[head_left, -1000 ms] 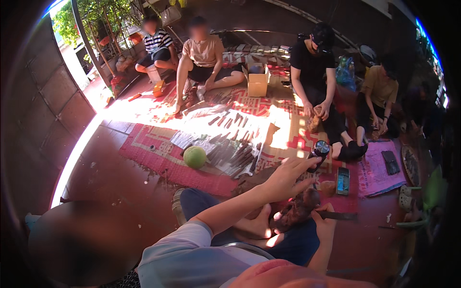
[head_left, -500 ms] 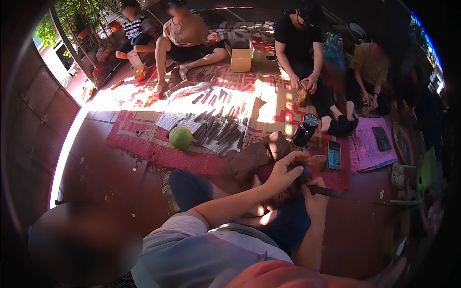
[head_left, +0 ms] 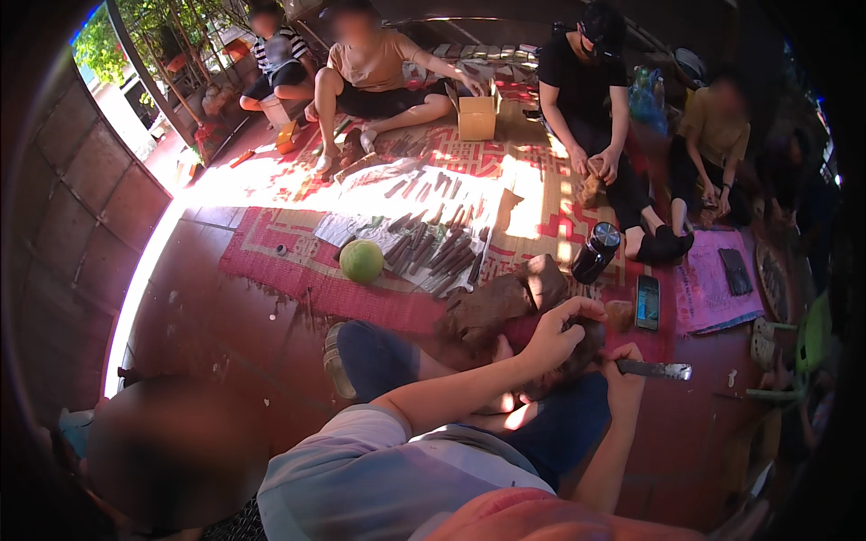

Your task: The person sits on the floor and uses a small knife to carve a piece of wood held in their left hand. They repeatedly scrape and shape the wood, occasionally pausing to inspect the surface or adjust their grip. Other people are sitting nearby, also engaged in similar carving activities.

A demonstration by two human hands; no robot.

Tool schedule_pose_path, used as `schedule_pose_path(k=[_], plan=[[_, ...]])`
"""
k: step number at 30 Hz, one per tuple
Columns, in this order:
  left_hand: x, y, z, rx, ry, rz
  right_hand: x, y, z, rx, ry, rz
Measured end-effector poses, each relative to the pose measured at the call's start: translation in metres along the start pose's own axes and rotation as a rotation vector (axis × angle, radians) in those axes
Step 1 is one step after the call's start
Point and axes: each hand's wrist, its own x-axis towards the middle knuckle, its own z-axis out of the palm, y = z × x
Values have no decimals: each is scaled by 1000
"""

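Observation:
My left hand (head_left: 557,338) curls over a dark brown carved-looking lump (head_left: 588,350) in front of my lap, thumb and forefinger bent around its top. Close by on the right, my right hand (head_left: 624,377) is closed around a flat metal chisel (head_left: 666,370). The chisel's flat end points right, away from the lump, and catches light; its other end is hidden by my fingers and the lump. Just beyond my left hand lies a big rough brown block (head_left: 492,311), with another chunk (head_left: 545,279) against its far right end.
A green round fruit (head_left: 362,261) and rows of hand tools (head_left: 433,248) lie on the red mat (head_left: 280,257). A dark flask (head_left: 595,252) and a phone (head_left: 647,303) are ahead right. Several people sit opposite; a cardboard box (head_left: 476,117) stands among them.
The view has shifted, so the scene sits farther right. The chisel has turned to a more level angle and shows brighter. A person opposite now reaches a hand to the cardboard box.

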Motion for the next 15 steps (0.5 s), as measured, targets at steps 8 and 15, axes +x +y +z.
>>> schedule_pose_path(k=[8, 15], plan=[[0, -3, 1, 53, 7, 2, 1, -7, 0, 190, 23, 93], [2, 5, 4, 114, 16, 25, -1, -8, 0, -180, -57, -23]])
